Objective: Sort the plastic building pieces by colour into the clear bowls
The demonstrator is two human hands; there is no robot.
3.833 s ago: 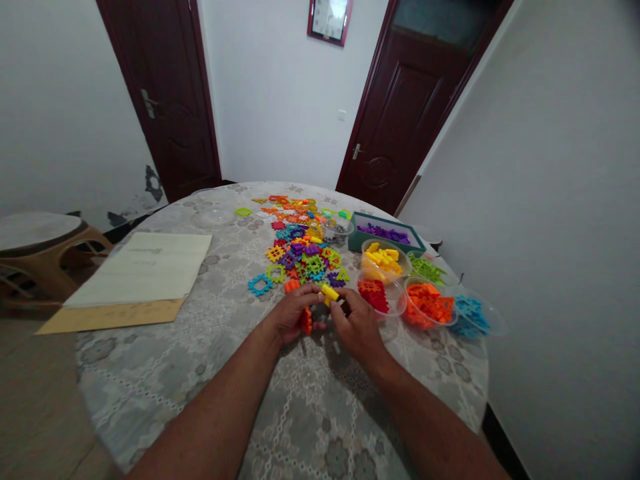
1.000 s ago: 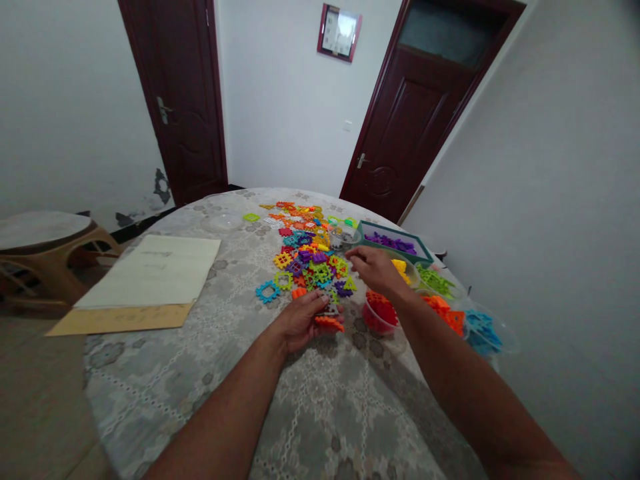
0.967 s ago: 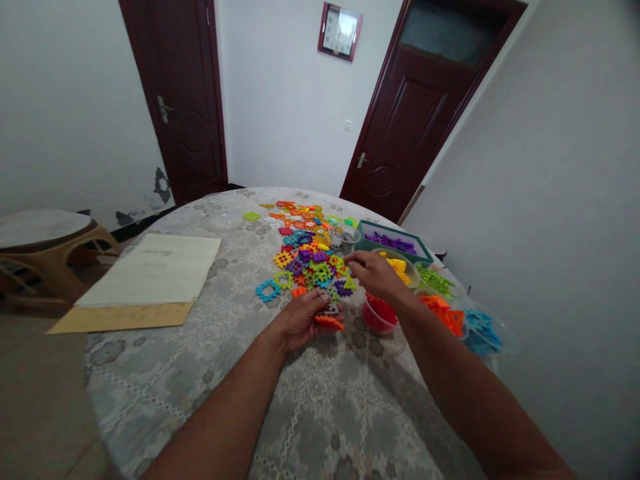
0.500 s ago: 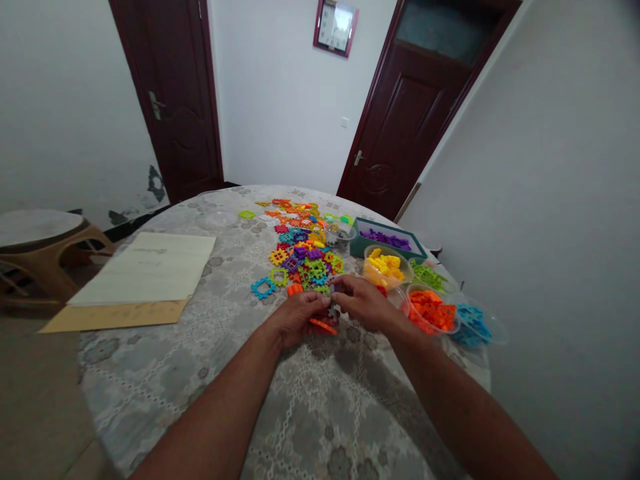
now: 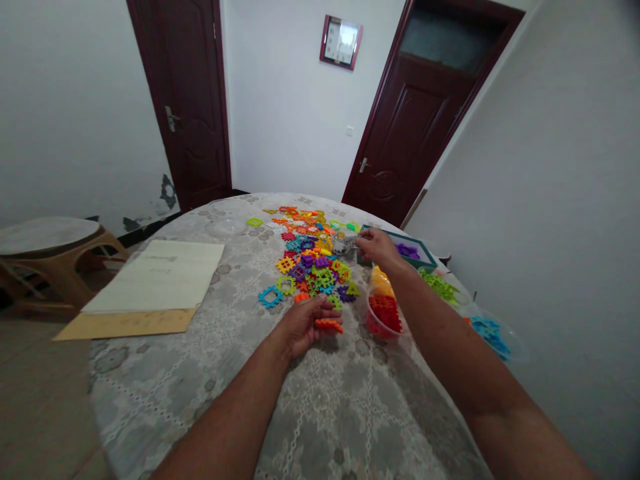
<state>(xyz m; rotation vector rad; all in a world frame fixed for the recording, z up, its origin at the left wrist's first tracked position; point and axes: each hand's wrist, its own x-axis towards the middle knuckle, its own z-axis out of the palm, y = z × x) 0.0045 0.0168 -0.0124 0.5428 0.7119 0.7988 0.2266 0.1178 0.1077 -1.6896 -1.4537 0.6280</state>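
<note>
My left hand (image 5: 307, 327) is closed, palm partly up, on a flat orange notched building piece (image 5: 329, 325) at the near edge of the pile. Stretched forward, my right hand (image 5: 379, 247) has its fingers pinched together at the clear bowl of grey pieces (image 5: 345, 247). Whatever is between those fingertips is too small to make out. A mixed pile of colourful interlocking building pieces (image 5: 320, 273) spreads from my left hand toward the back of the table.
A bowl of red pieces (image 5: 384, 317) stands beside my right forearm, with yellow pieces (image 5: 381, 283) behind. Green pieces (image 5: 440, 287), blue pieces (image 5: 490, 335) and a box with purple pieces (image 5: 425, 252) lie right. Paper sheets (image 5: 160, 273) lie left on the patterned tablecloth (image 5: 310, 413).
My right hand has moved away from my left, forward to the bowl of grey pieces. The grey piece between both hands is gone from there. My left hand keeps the orange piece.
</note>
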